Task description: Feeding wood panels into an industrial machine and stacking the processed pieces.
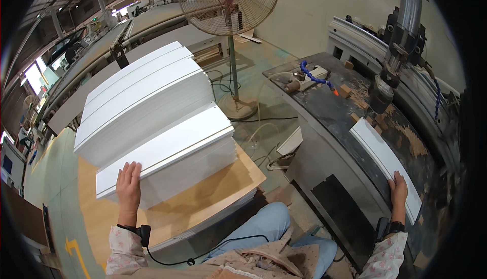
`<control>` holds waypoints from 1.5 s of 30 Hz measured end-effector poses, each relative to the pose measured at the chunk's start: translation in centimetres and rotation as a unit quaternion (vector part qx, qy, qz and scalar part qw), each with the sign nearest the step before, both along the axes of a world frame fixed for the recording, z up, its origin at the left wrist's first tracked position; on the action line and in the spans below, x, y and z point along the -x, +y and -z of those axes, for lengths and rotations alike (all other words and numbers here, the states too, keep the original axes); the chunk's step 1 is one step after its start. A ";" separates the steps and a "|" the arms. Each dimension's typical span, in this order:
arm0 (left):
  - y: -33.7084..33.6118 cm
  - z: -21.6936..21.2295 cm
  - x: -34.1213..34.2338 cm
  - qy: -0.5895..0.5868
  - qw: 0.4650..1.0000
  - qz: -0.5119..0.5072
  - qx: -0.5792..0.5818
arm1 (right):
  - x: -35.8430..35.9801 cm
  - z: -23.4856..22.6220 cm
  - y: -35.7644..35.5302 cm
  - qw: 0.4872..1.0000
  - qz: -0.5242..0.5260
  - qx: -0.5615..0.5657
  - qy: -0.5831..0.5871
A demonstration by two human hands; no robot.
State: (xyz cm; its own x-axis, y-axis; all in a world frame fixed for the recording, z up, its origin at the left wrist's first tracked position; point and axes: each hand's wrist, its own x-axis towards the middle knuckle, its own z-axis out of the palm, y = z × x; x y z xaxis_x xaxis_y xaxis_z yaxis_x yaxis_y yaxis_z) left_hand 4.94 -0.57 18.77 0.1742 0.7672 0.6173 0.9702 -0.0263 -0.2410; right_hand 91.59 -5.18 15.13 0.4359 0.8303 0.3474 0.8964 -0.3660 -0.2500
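Note:
My left hand rests on the near edge of the front stack of white panels, its fingers stretched out over the top panel. That stack sits on a tan board, beside a taller stack of white panels behind it. On the dark machine table to the right lies a single long white panel. My right hand grips that panel near its near end, at the left edge. Its far end is under the machine's spindle head, close to small wood blocks.
A caged standing fan rises between the stacks and the machine. Cables and hoses lie on the floor around its base. A blue coiled air hose and wood dust are on the machine table. A roller conveyor runs at the back left.

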 end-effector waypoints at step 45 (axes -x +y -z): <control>8.7 2.9 -69.5 0.004 0.747 0.611 0.261 | 18.2 -8.5 -24.1 0.987 0.131 -0.087 -0.039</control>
State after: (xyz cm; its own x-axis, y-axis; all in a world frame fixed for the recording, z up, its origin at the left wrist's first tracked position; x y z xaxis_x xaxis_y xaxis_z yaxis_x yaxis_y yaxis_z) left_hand 74.48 8.09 15.82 0.9439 0.1677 0.2846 0.1426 -0.9840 0.1069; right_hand 73.43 -29.28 23.64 0.5938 0.6171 0.5163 0.7957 -0.5456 -0.2631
